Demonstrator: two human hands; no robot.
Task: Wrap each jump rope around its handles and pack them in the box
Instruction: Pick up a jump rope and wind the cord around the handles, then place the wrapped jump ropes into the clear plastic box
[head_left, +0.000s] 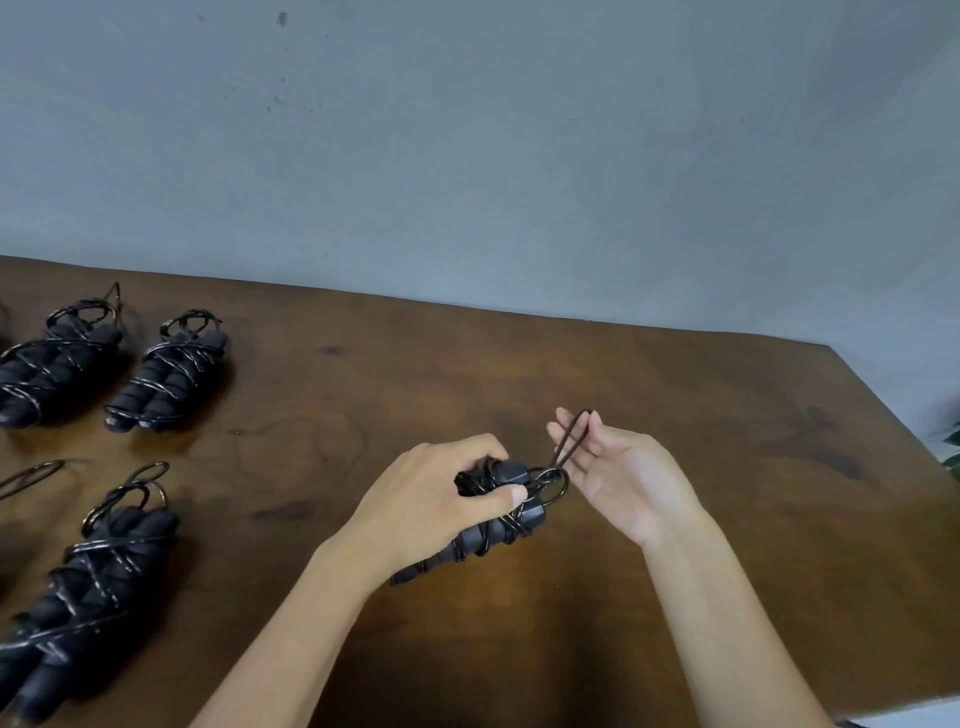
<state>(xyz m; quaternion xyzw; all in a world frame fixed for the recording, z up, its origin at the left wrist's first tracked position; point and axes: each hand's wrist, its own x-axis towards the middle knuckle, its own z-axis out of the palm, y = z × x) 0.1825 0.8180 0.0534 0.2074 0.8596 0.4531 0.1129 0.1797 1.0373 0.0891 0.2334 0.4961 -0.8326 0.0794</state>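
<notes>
Wrapped jump rope (488, 514) is gripped above the counter (675, 415) by left hand (441, 499), fingers curled. End loop (569, 441) is hooked over right hand (613, 467), fingers straight. Loop should be kept taut while tucked.

One head-worn camera looks forward and down, close over the table (675, 415), facing the wall (519, 156).
</notes>
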